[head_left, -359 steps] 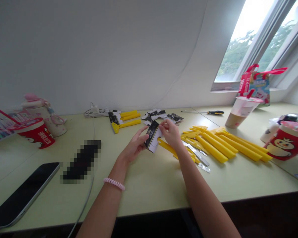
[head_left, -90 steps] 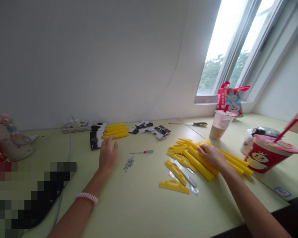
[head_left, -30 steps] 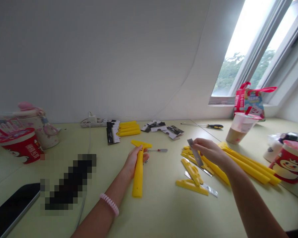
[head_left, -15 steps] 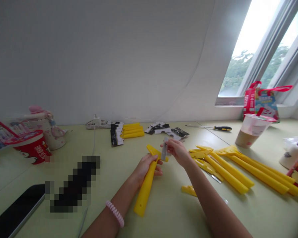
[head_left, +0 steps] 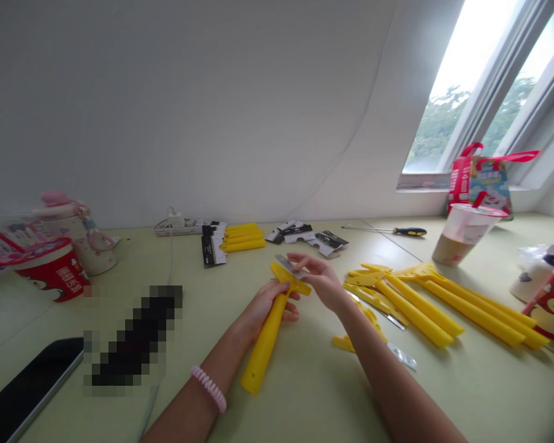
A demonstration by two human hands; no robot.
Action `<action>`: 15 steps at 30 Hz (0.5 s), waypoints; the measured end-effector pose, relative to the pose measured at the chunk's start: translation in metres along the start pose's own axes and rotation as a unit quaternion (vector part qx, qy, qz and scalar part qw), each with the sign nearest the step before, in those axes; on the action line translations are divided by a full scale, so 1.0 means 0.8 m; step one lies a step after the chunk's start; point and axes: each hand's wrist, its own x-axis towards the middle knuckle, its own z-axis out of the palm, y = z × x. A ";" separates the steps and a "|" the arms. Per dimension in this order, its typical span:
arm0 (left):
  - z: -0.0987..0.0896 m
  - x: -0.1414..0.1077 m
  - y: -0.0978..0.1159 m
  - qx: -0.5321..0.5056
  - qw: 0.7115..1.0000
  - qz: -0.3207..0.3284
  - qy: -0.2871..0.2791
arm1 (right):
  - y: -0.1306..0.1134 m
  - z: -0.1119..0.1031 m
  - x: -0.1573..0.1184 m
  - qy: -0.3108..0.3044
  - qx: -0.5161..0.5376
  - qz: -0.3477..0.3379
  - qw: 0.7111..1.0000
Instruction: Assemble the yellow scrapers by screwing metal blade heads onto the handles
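Note:
My left hand (head_left: 268,303) is wrapped round the neck of a yellow scraper handle (head_left: 264,347), whose wide head points away from me. My right hand (head_left: 317,275) pinches a thin grey metal blade (head_left: 286,264), which lies along the far edge of the scraper head. Just right of my hands, several yellow handles (head_left: 420,311) are spread in a pile. Beside my right forearm lie small yellow pieces (head_left: 343,343) and a clear-looking silvery packet (head_left: 402,357), partly hidden by the arm.
Packed yellow handles (head_left: 244,239) and black-and-white cards (head_left: 299,232) lie near the wall. A screwdriver (head_left: 409,232) and drink cup (head_left: 464,237) are at the right. At the left stand a red cup (head_left: 58,274) and bottle (head_left: 90,246), with a dark tablet (head_left: 32,387) nearer.
My right hand has brought the blade from upright beside the scraper head to lying across its far edge. The view has shifted slightly; my left hand keeps its hold.

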 end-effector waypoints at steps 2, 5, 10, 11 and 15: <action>0.001 -0.002 0.002 -0.002 1.000 0.007 -0.008 | -0.003 0.003 -0.002 -0.036 -0.037 -0.010 0.999; 0.001 -0.004 0.003 0.006 1.000 0.009 -0.026 | -0.009 0.002 -0.004 -0.051 -0.079 -0.019 0.995; 0.000 -0.004 0.001 0.031 0.999 0.010 -0.030 | -0.013 0.000 -0.004 -0.024 -0.131 -0.029 0.991; 0.001 -0.004 0.001 0.035 0.999 0.009 -0.026 | -0.012 0.001 -0.003 -0.026 -0.123 -0.027 0.992; 0.004 -0.007 0.004 0.049 0.999 0.012 -0.020 | -0.007 0.002 0.000 -0.010 -0.098 -0.006 0.995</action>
